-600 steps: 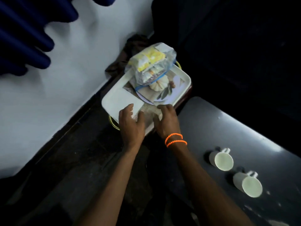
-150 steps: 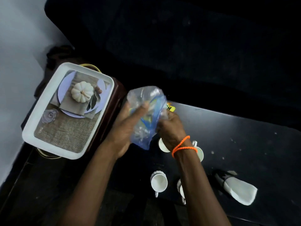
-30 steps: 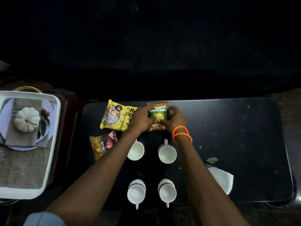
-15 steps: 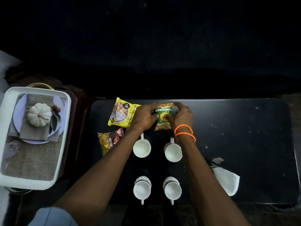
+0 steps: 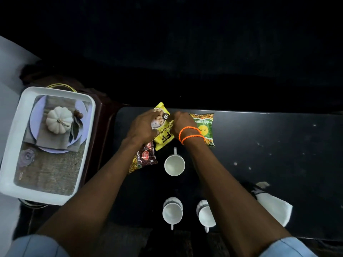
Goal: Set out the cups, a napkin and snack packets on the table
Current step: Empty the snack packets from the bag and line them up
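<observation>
Both hands hold the yellow snack packet [image 5: 164, 135] near the far edge of the black table [image 5: 269, 154]: my left hand [image 5: 142, 127] grips its left side, my right hand [image 5: 181, 123] its right side. A green packet [image 5: 206, 127] lies flat just right of my right wrist. A dark red packet [image 5: 143, 158] lies under my left forearm. Three white cups show: one [image 5: 174, 165] in the middle, two [image 5: 172, 213] [image 5: 206, 214] nearer me. My right arm hides where a fourth stood. A white napkin [image 5: 274, 208] lies at the right.
A white tray [image 5: 11, 145] sits on a stand left of the table, holding a plate, a cloth and a white pumpkin [image 5: 59, 120]. The table's right half [image 5: 278, 145] is bare apart from specks.
My hands let go of the green packet, which now lies flat, and moved left onto the yellow packet. The yellow packet has turned more upright toward the cups.
</observation>
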Demonstrator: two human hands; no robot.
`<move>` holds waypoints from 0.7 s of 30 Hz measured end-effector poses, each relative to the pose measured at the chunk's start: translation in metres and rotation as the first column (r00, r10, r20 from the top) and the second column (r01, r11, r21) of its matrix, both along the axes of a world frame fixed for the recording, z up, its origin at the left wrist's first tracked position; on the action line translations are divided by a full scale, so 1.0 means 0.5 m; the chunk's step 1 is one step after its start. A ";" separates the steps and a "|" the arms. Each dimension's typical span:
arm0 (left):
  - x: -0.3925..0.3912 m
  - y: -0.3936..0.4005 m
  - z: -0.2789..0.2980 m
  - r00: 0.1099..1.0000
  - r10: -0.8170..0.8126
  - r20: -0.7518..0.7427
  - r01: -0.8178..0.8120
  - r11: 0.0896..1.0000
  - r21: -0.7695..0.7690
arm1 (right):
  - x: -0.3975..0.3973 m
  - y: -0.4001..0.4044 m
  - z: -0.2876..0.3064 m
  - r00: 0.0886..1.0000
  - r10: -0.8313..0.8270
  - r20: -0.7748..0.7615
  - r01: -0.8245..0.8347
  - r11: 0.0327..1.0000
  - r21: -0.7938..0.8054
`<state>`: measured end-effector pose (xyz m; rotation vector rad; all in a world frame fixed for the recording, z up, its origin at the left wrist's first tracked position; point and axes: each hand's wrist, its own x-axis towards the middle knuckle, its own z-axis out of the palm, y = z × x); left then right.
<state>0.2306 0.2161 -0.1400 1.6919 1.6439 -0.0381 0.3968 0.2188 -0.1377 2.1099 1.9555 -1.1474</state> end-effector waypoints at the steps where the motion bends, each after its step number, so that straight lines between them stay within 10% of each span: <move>1: 0.002 0.009 -0.001 0.997 -0.073 -0.008 0.073 0.997 0.012 | 0.003 -0.003 0.000 0.999 -0.033 -0.007 0.033 0.999 0.013; 6: 0.018 0.030 0.000 0.988 -0.066 -0.143 0.096 0.972 0.215 | 0.006 -0.008 -0.003 0.997 -0.006 -0.080 0.016 0.992 0.124; 21: -0.022 0.041 -0.012 0.968 -0.201 -0.151 0.196 0.980 -0.042 | -0.052 -0.038 -0.021 0.997 -0.062 -0.047 0.066 0.994 0.086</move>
